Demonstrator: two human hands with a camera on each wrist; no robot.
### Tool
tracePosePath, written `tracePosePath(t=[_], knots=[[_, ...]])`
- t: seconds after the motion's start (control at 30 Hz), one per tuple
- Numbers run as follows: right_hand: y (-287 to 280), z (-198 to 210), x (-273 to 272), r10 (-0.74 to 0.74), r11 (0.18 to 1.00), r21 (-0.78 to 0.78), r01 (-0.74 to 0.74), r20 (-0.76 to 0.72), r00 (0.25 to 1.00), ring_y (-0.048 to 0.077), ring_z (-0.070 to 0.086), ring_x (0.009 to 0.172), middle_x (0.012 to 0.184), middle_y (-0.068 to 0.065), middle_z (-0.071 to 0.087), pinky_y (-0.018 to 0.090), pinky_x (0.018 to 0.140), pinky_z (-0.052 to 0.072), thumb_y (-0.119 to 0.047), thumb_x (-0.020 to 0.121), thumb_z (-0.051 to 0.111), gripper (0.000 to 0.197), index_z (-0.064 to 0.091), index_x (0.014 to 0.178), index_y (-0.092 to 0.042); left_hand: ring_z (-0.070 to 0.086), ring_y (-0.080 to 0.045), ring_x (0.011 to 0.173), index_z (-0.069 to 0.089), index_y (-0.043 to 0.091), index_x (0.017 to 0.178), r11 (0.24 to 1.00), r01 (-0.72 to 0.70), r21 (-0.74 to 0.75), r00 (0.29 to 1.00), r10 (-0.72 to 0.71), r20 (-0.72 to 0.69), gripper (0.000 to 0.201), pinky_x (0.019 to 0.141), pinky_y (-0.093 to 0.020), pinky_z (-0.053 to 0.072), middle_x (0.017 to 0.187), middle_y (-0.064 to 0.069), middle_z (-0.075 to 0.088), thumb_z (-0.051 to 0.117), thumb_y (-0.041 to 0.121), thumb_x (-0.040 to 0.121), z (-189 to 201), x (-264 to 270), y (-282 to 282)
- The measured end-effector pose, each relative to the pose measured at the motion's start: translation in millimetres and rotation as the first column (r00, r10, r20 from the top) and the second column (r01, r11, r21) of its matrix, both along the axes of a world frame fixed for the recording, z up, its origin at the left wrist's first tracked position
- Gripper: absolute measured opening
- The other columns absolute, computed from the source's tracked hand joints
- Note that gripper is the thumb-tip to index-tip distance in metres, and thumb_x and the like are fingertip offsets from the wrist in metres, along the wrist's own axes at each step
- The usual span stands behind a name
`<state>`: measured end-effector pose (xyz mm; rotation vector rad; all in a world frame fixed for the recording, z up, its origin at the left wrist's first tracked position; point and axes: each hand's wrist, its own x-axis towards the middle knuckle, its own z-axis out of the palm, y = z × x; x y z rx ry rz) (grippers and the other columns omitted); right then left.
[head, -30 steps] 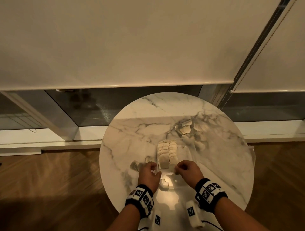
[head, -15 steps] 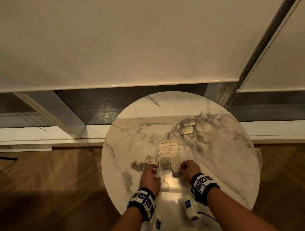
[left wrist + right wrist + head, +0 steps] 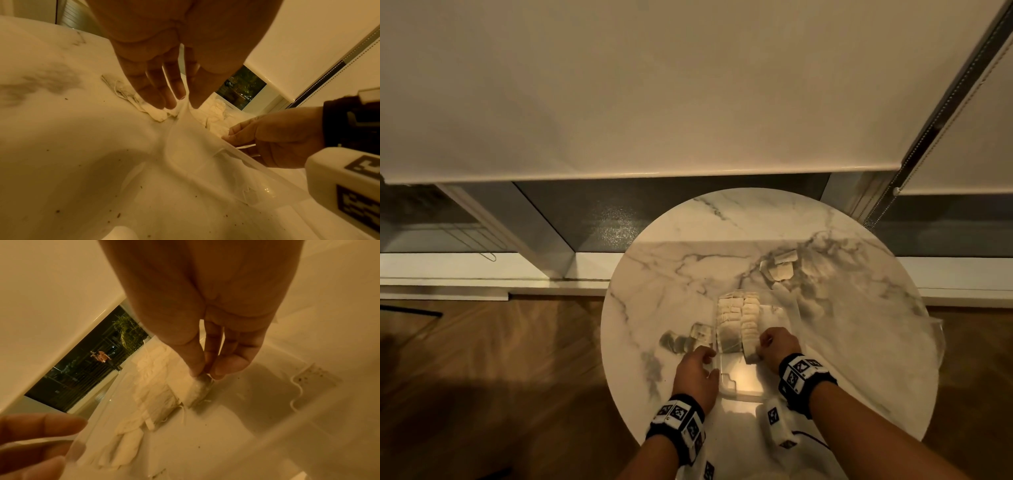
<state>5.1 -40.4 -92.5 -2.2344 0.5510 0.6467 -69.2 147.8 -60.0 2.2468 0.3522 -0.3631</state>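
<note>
Main risk from here: the tea bag [image 3: 198, 389] in the right hand [image 3: 779, 346] is only nipped at its top edge by thumb + fingertips. If it's let go w/o leaning on the row behind, it'll prob flop flat instead of standing. Pushed in too hard, it could topple the right-hand row, since those bags stand on edge w/ nothing bracing their near end. Strings [image 3: 183, 414] trail loose beside the rows and could snag a finger as the hand comes out, dragging a bag w/ it. The clear box [image 3: 739, 397] looks light, so if the left hand [image 3: 697, 373] slips it may skid on the smooth marble worktop [image 3: 688, 274]. That hand pinches the box's left wall between thumb and near-straight fingers.

The held bag is pale paper, squarish, w/ dark fill showing thru; it looks soft and thin. It's inside the box at the near end of the right row, touching or almost touching the bag behind, can't tell which. Two rows of bags [image 3: 729, 315] fill the box's far half. Loose bags [image 3: 782, 270] lie on the worktop beyond the box, and stray bags [image 3: 700, 334] sit just left of it
</note>
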Motion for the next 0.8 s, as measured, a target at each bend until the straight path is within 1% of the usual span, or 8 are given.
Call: tracePosePath(t=[0.13,0.27,0.43,0.53,0.6,0.67,0.73,0.8], knots=[[-0.1,1.5,0.5,-0.014,1.0,0.002,0.014,-0.001,1.0,0.021,0.064,0.089,0.094,0.004,0.069,0.026,0.074,0.05,-0.014,0.08,0.072,0.013,0.063,0.081,-0.023,0.061,-0.006,0.081,0.061,0.026,0.113,1.0,-0.027,-0.003,1.0,0.027,0.013,0.025,0.077,-0.018,0.048,0.104,0.009,0.058,0.064,0.021,0.088,-0.2,-0.9,0.8],[-0.9,4.6,2.8,-0.022,1.0,-0.007,0.022,-0.021,1.0,0.021,0.063,0.089,0.092,0.003,0.067,0.028,0.076,0.053,-0.014,0.076,0.075,0.016,0.061,0.079,-0.023,0.061,-0.003,0.079,0.063,0.023,0.113,0.998,-0.062,-0.004,0.998,0.062,0.013,0.023,0.076,-0.016,0.046,0.107,0.007,0.06,0.062,0.023,0.09,-1.5,-0.3,3.6],[-0.6,7.4,2.1,0.0,0.999,-0.042,-0.005,-0.097,0.995,0.02,0.063,0.089,0.093,0.002,0.064,0.03,0.078,0.056,-0.024,0.072,0.08,0.025,0.061,0.088,-0.021,0.061,-0.004,0.081,0.063,0.023,0.113,0.999,-0.053,0.008,0.999,0.053,-0.011,0.024,0.075,-0.013,0.043,0.105,0.008,0.061,0.064,0.025,0.089,-2.4,0.6,4.4],[0.8,7.2,1.3,0.02,0.998,-0.052,-0.026,-0.119,0.993,0.023,0.067,0.088,0.094,0.005,0.068,0.032,0.079,0.059,-0.027,0.069,0.08,0.027,0.062,0.088,-0.019,0.058,-0.002,0.08,0.062,0.023,0.112,0.999,-0.043,0.012,0.999,0.044,-0.014,0.024,0.071,-0.011,0.04,0.102,0.01,0.06,0.064,0.024,0.089,-1.0,1.0,3.8],[2.5,8.2,1.4,0.023,0.998,-0.053,-0.03,-0.132,0.991,0.024,0.069,0.086,0.093,0.007,0.07,0.034,0.078,0.06,-0.027,0.068,0.08,0.027,0.063,0.086,-0.018,0.056,0.0,0.078,0.062,0.024,0.113,0.999,-0.036,0.02,0.999,0.036,-0.013,0.024,0.068,-0.009,0.038,0.102,0.01,0.059,0.064,0.024,0.089,-1.2,1.0,5.0],[3.3,9.5,1.9,0.016,0.998,-0.053,-0.023,-0.134,0.991,0.024,0.068,0.086,0.092,0.007,0.07,0.032,0.078,0.059,-0.026,0.071,0.08,0.023,0.066,0.087,-0.016,0.056,0.001,0.078,0.062,0.024,0.113,0.999,-0.027,0.023,1.0,0.027,-0.015,0.025,0.067,-0.008,0.038,0.101,0.01,0.06,0.064,0.025,0.089,-1.2,0.7,6.4],[3.7,10.0,2.3,0.012,0.998,-0.065,-0.02,-0.122,0.992,0.024,0.069,0.087,0.092,0.007,0.071,0.031,0.079,0.058,-0.023,0.075,0.076,0.017,0.069,0.087,-0.014,0.057,-0.002,0.081,0.062,0.023,0.114,1.0,-0.017,0.025,1.0,0.018,-0.022,0.025,0.069,-0.01,0.039,0.102,0.009,0.06,0.064,0.025,0.089,-0.8,0.2,7.9],[4.2,9.4,3.0,-0.003,0.998,-0.064,-0.004,-0.1,0.995,0.025,0.07,0.084,0.089,0.009,0.074,0.033,0.08,0.06,-0.021,0.076,0.073,0.01,0.071,0.083,-0.014,0.059,-0.004,0.083,0.062,0.023,0.114,1.0,-0.012,0.023,1.0,0.013,-0.026,0.025,0.073,-0.013,0.042,0.103,0.008,0.061,0.063,0.025,0.089,-0.5,-0.4,9.2]])
